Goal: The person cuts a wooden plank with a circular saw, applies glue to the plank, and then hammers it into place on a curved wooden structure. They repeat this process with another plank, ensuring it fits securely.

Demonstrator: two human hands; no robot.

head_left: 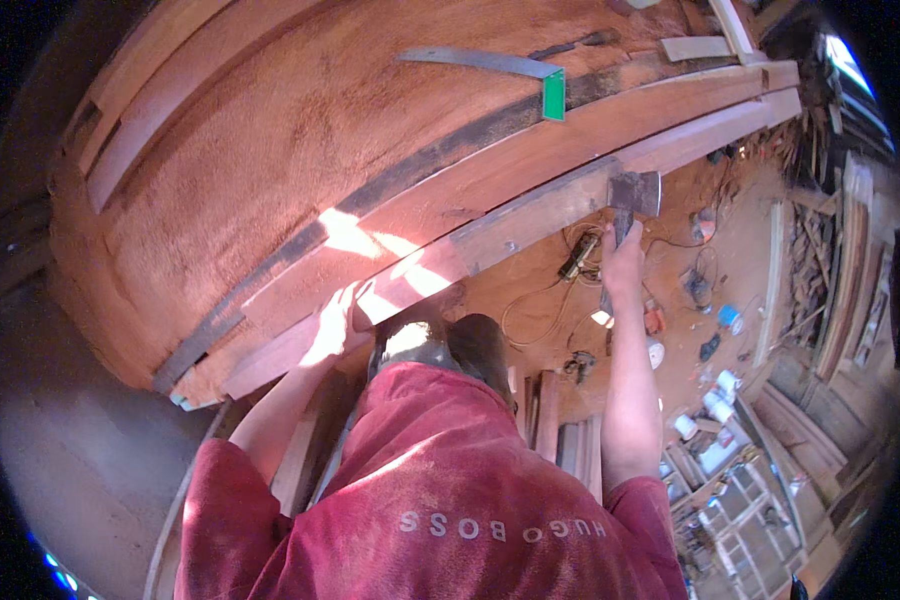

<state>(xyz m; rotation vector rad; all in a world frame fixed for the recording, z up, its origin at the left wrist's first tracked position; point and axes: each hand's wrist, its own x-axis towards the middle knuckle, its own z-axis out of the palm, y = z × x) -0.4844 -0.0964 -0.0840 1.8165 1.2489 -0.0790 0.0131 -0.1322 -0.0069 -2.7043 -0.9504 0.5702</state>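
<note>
My right hand (pixel 622 262) is closed round the handle of a hatchet (pixel 638 193). Its dark, broad head lies over the near edge of a long wooden plank (pixel 540 213). On the left, my left hand (pixel 336 322) grips that same plank near its left end, in a patch of bright sunlight. A second reddish board (pixel 450 200) runs alongside, just beyond the plank. Farther back, a try square with a green stock (pixel 554 96) and a long metal blade rests on the broad wooden surface (pixel 240 190).
More planks (pixel 170 110) lie on the far left of the broad surface. Below at right, the brown ground holds cords, power tools (pixel 578 258), a blue object (pixel 730 318) and several white containers (pixel 718 404). Stacked timber (pixel 842 270) lines the right side.
</note>
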